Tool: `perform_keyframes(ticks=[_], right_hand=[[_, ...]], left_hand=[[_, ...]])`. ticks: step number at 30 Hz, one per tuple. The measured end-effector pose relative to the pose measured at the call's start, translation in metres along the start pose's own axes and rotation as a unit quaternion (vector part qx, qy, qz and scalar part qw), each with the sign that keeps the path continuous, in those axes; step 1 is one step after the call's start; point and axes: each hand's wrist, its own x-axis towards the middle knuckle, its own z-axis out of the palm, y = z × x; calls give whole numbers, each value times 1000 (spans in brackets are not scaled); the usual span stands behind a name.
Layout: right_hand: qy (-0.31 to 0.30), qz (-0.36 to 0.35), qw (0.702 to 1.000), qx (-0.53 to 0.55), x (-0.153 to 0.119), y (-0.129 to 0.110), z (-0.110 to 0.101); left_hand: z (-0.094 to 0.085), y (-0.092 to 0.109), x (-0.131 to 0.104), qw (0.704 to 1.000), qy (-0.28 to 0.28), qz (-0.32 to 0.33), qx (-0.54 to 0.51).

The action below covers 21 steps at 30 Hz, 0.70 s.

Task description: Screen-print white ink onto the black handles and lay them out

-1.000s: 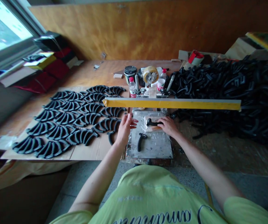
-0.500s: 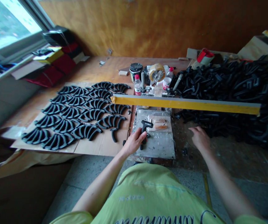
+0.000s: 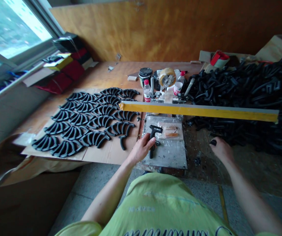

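My left hand [image 3: 143, 149] is closed round a black curved handle [image 3: 156, 129] with a branded crosspiece at its top, held over the grey metal plate [image 3: 170, 155]. Beside the heap of black plastic parts [image 3: 251, 88], my right hand [image 3: 221, 149] has its fingers curled together, with a small black piece [image 3: 213, 142] at the fingertips. Too little of that piece shows to name it. Rows of similar black handles [image 3: 68, 147] lie fanned out on cardboard to the left, and a single handle [image 3: 122, 142] sits apart at their near right end.
A yellow-edged bar [image 3: 199, 109] stretches across the bench above the plate. Behind it stand a red-capped bottle [image 3: 146, 90], a tape roll [image 3: 166, 77], a paper cup [image 3: 178, 88] and a dark tub [image 3: 145, 76]. Red and yellow boxes [image 3: 64, 65] rest by the window.
My right hand has moved right and slightly down, toward the heap's near edge, and a small black piece now shows at its fingertips. My left hand keeps hold of the handle over the plate.
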Motion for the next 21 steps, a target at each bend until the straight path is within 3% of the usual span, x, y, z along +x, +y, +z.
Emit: perform_keyframes(ticks=[3,5,7,9,12,16,21], right_hand=[[42,-10,969,245,8,-36,-6],[49,-73,925,369,10,-69,-5],[33,-141,899,413,12,-105,0],[29,-209,895,393,15,-137,6],[40,-283,901,327,20,-172,16],[41,-322,909,260,20,-190,25],[61,-338,912,224,11,-192,35]], left_hand=[[-17,-24,0,999,45,-25,-13],[-38,-52,-4,990,125,-58,20],[-63,-84,-12,966,213,-123,81],[-87,-115,-22,912,281,-229,192],[-108,-149,-34,849,305,-321,288],[-112,-168,-37,826,300,-349,327],[-109,-168,-31,799,303,-342,391]])
